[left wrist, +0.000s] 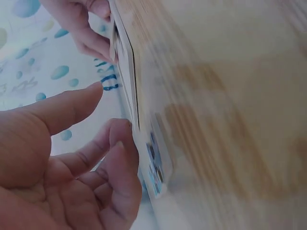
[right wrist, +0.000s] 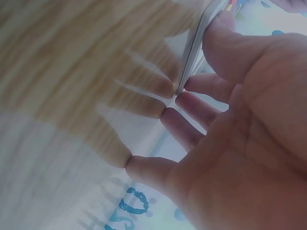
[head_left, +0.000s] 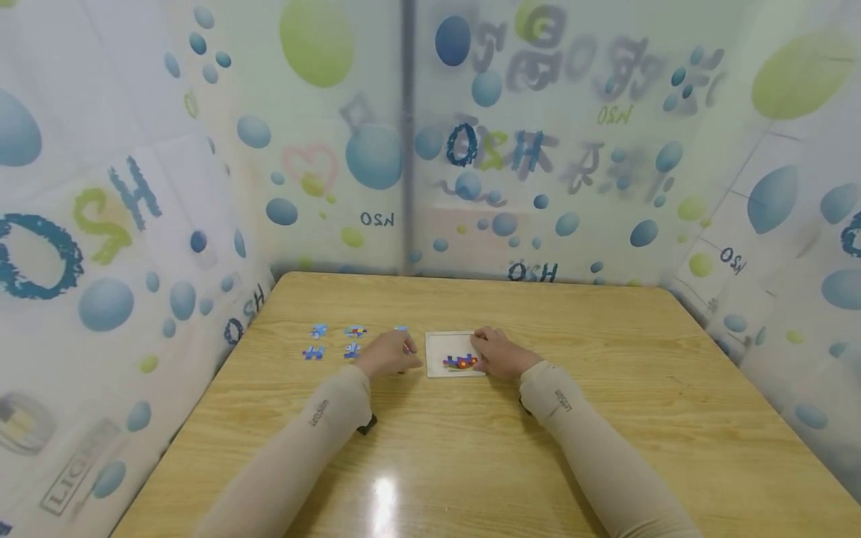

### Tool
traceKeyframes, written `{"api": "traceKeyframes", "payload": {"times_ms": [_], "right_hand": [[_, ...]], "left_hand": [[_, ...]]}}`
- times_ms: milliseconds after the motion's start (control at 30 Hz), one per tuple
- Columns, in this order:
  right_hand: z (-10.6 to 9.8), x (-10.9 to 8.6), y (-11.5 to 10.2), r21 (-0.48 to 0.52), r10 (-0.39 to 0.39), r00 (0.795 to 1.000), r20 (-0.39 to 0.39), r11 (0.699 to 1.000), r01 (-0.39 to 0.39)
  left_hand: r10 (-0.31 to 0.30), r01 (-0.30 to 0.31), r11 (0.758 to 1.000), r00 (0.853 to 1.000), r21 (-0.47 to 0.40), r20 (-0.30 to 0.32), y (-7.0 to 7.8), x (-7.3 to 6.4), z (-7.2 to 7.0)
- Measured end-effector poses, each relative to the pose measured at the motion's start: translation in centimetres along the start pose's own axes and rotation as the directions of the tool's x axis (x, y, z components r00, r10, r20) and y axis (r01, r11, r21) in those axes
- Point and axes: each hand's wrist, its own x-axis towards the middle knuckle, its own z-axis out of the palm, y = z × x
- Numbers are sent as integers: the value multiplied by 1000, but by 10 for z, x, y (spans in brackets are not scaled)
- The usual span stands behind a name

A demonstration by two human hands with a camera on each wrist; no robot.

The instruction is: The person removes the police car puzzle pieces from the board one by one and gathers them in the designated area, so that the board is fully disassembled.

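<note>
A shallow white puzzle tray (head_left: 444,344) lies on the table, with joined blue, red and yellow puzzle pieces (head_left: 460,362) along its near side. My right hand (head_left: 501,353) rests at the tray's right side. In the right wrist view its thumb (right wrist: 220,36) touches the tray's edge, and the other fingers reach down to the tabletop with tips apart. Left of the tray hovers my left hand (head_left: 390,354), its thumb apart from loosely bent fingers (left wrist: 120,167), nothing seen between them. A blue puzzle piece (head_left: 400,328) lies just beyond it, partly covered.
Several loose blue puzzle pieces lie left of my left hand, among them a far-left piece (head_left: 319,330), a multicoloured one (head_left: 355,331) and a nearer one (head_left: 313,353). The wooden table (head_left: 430,441) meets printed curtains (head_left: 336,179) at its back and sides.
</note>
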Motion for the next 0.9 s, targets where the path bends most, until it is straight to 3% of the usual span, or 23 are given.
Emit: {"api": "traceKeyframes", "payload": {"times_ms": [333,567,733,900], "right_hand": [[-1,0,-1,4,10,1000,2,1000,-10],[0,0,-1,3,20,1000,7,1000,-20],[0,1,-1,23,11,1000,3,1000,-11],[0,0,1,10,-11,1000,-13,1000,12]], "left_hand": [[9,0,993,997,-118,75,10,16,10],[17,10,973,993,-229,115,16,25,19],[9,25,958,993,-285,118,21,28,27],[-2,34,957,994,-287,110,23,31,32]]}}
